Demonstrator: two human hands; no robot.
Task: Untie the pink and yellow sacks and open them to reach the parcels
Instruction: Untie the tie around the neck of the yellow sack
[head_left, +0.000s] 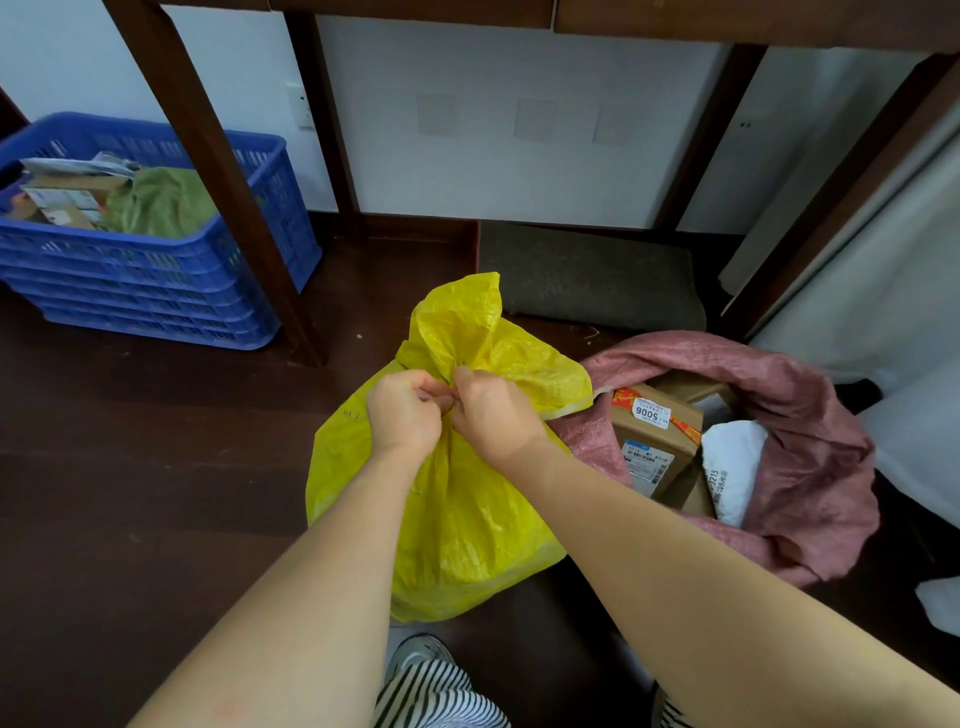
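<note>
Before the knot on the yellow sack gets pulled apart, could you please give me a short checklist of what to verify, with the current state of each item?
1. Both hands at the tied neck: left hand and right hand pinch it. Ok.
2. Yellow sack upright on the floor: ok.
3. Knot loosened: hidden under the fingers. Cannot tell.
4. Yellow sack open: neck bunched shut, no parcels visible. Not ok.
5. Pink sack open: mouth spread, cardboard box and white mailer exposed. Ok.
6. The two sacks apart: they touch. Not ok.
</note>
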